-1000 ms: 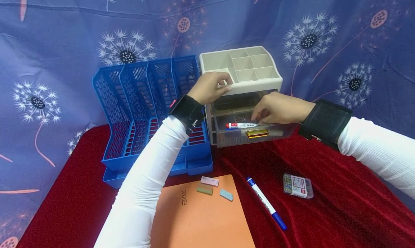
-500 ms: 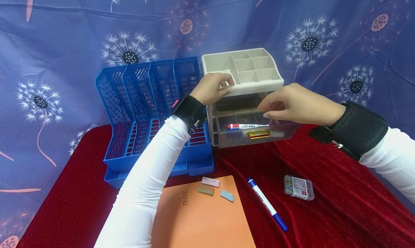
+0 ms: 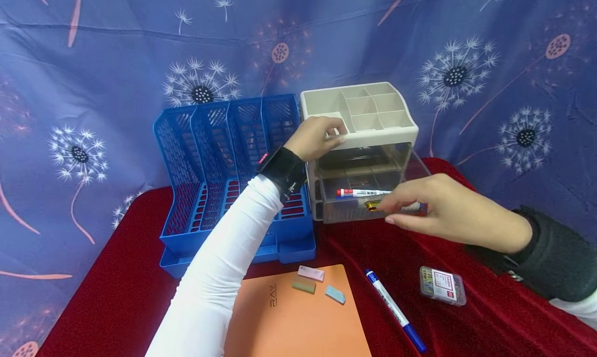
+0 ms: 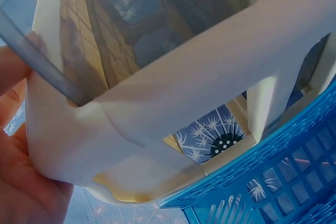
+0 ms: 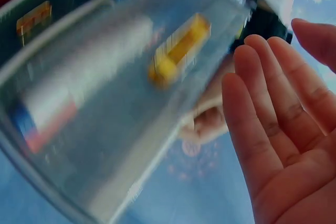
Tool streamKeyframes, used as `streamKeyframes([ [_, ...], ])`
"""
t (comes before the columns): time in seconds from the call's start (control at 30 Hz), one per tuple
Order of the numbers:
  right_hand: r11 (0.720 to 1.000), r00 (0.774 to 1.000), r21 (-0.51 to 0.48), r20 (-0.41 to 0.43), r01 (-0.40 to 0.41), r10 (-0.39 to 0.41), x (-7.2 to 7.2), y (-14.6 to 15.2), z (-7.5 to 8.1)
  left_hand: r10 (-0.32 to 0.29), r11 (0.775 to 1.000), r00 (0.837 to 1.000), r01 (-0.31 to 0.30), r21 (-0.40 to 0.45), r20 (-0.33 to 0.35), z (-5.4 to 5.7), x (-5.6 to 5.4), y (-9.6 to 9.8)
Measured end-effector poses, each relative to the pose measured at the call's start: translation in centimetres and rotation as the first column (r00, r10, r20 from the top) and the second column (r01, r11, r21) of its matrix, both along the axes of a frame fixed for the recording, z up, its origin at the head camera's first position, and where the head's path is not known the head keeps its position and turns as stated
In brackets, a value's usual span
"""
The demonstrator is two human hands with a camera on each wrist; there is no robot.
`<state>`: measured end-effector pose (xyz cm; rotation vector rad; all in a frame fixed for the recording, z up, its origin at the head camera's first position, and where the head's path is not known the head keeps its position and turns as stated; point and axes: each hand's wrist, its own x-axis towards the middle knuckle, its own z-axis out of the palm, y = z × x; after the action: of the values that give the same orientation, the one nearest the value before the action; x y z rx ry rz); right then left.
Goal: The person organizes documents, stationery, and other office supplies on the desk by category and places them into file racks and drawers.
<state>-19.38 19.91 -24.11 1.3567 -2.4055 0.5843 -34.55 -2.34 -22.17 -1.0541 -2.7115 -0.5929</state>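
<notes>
My left hand [image 3: 322,134] grips the front rim of a white desk organizer [image 3: 384,138], fingers over the edge into its top tray. The left wrist view shows that hand [image 4: 26,177] against the organizer's wall. Below the tray, a clear drawer [image 3: 340,212] is pulled out. A red-capped marker [image 3: 359,193] lies inside, with blue just under it. In front of the drawer is my right hand [image 3: 448,206], partly hiding its gold handle [image 3: 371,205]. In the right wrist view the right hand [image 5: 283,129] has extended fingers, apart from the handle [image 5: 178,51], and holds nothing.
A blue file rack [image 3: 233,165] stands left of the organizer. An orange folder [image 3: 303,326] carries pink [image 3: 311,273], green [image 3: 304,285] and light blue [image 3: 335,294] erasers. A blue marker [image 3: 395,310] and a small clear box [image 3: 443,285] lie on the red cloth [image 3: 364,248].
My right hand has come out of the drawer, leaving the red-capped marker inside, and moved down and right to the handle's front. The left hand keeps its grip. The head view has shifted slightly.
</notes>
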Motion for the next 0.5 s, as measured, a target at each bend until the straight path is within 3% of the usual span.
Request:
streamKeyframes([
  [0.1, 1.0, 0.994, 0.006, 0.106, -0.02, 0.02, 1.0, 0.0, -1.5, 0.0, 1.0, 1.0, 0.0, 0.002, 0.002, -0.1, 0.0, 0.0],
  [0.23, 0.999, 0.957, 0.01, 0.29, -0.034, 0.029, 1.7, 0.0, -4.4, 0.003, 1.0, 1.0, -0.003, 0.003, -0.006, -0.2, 0.0, 0.0],
  [0.43, 0.999, 0.922, 0.023, 0.384, 0.038, -0.044, 1.8, 0.2, -9.5, -0.017, 1.0, 1.0, 0.017, -0.004, -0.008, -0.3, 0.0, 0.1],
  [0.5, 0.998, 0.902, 0.029, 0.427, 0.061, -0.067, 1.8, 0.2, -10.8, -0.018, 1.0, 1.0, 0.018, -0.003, -0.012, -0.3, 0.0, 0.0],
])
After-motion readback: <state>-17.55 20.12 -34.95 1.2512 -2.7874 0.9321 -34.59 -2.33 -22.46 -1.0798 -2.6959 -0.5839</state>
